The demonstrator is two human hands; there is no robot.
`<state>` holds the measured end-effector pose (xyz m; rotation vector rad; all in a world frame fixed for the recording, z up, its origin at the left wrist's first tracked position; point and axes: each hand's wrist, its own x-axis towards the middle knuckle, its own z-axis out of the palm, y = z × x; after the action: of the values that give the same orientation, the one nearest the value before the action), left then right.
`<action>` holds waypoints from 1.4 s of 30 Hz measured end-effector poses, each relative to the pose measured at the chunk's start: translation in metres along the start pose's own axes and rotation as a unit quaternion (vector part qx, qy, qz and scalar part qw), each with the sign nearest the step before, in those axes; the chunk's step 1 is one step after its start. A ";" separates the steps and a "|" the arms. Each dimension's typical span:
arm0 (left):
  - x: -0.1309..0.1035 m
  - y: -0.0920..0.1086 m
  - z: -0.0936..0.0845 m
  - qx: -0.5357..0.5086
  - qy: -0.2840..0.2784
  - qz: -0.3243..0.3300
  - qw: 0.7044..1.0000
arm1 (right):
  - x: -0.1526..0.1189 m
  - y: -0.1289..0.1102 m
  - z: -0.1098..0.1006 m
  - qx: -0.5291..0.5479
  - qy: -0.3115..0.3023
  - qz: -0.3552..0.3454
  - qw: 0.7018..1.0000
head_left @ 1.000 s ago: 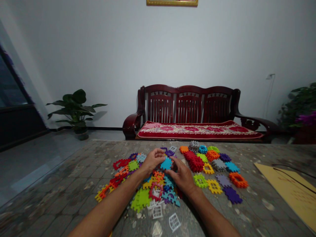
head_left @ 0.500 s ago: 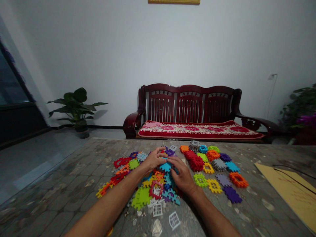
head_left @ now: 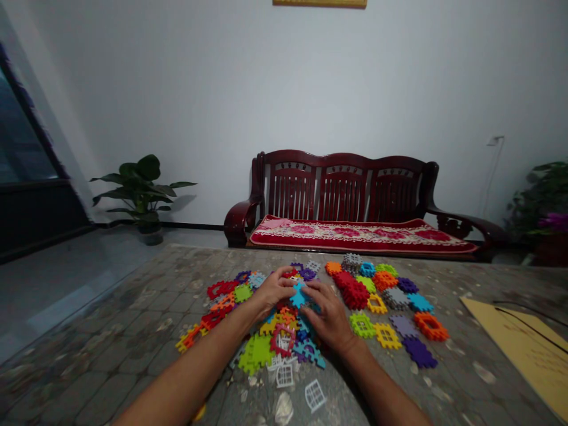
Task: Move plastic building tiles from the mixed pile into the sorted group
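A light-blue interlocking plastic tile with toothed edges is between my two hands, above the middle of the pile. My left hand grips its left side with thumb and fingers. My right hand has its fingers and thumb on the right side of the same tile. Beneath and in front of the hands lie loose tiles, among them a lime-green tile, a red frame tile and white window-shaped pieces. My right hand hides part of the pile.
Sorted tiles stand to the right, including a red stack and a purple tile. A yellow sheet with a dark cord lies at the table's right. Beyond the patterned table stands a wooden bench.
The light-blue tile shows more fully between my fingertips. My left fingers have curled in, and my right fingers and thumb have shifted around the tile. The view has moved slightly.
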<state>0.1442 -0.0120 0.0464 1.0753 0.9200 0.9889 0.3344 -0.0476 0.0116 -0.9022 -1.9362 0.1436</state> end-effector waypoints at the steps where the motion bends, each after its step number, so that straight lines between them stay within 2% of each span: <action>1: 0.001 0.000 -0.001 0.018 -0.009 0.007 1.000 | 0.001 -0.001 -0.003 -0.002 -0.017 -0.004 1.000; 4: 0.002 -0.001 -0.003 0.062 -0.038 0.020 0.997 | 0.005 -0.003 -0.009 0.022 -0.083 -0.028 0.996; 7: 0.001 -0.007 -0.003 0.089 -0.038 0.035 0.995 | 0.009 -0.006 -0.010 0.062 -0.142 -0.041 0.987; 11: -0.005 -0.011 -0.001 0.097 -0.026 0.047 0.994 | 0.011 -0.013 -0.009 0.061 -0.170 -0.017 0.983; 13: -0.011 -0.007 -0.002 0.106 -0.021 0.053 0.993 | 0.012 -0.016 -0.011 0.048 -0.183 -0.014 0.982; 15: -0.018 0.002 -0.012 0.127 0.007 0.064 0.990 | 0.012 -0.015 -0.016 0.037 -0.184 -0.009 0.982; 17: -0.023 0.013 -0.033 0.158 0.067 0.089 0.981 | 0.013 -0.010 -0.026 0.033 -0.170 0.010 0.985; 18: -0.026 0.017 -0.048 0.174 0.124 0.118 0.970 | 0.014 -0.005 -0.033 0.034 -0.160 0.025 0.986; 20: -0.030 0.023 -0.084 0.218 0.249 0.159 0.930 | 0.016 0.005 -0.048 0.043 -0.142 0.067 0.987; 22: -0.035 0.022 -0.121 0.246 0.351 0.156 0.890 | 0.019 0.017 -0.065 0.058 -0.124 0.120 0.983; 24: -0.041 0.018 -0.150 0.255 0.417 0.134 0.862 | 0.021 0.029 -0.084 0.070 -0.103 0.171 0.977; 26: -0.046 0.011 -0.167 0.270 0.446 0.127 0.844 | 0.020 0.043 -0.106 0.067 -0.086 0.202 0.973; 31: -0.047 -0.005 -0.176 0.306 0.388 0.099 0.864 | 0.001 0.088 -0.170 -0.004 -0.073 0.267 0.961; 35: -0.037 -0.013 -0.180 0.360 0.336 0.066 0.868 | -0.021 0.123 -0.217 -0.045 -0.070 0.341 0.936; 38: -0.033 -0.016 -0.185 0.381 0.303 0.050 0.872 | -0.033 0.144 -0.238 -0.076 -0.074 0.359 0.927; 42: -0.033 -0.017 -0.188 0.382 0.299 0.048 0.873 | -0.042 0.165 -0.249 -0.103 -0.092 0.356 0.924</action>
<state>-0.0388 0.0029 -0.0086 1.5049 1.8870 1.0869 0.6336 -0.0206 0.0401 -1.7643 -1.7215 0.4689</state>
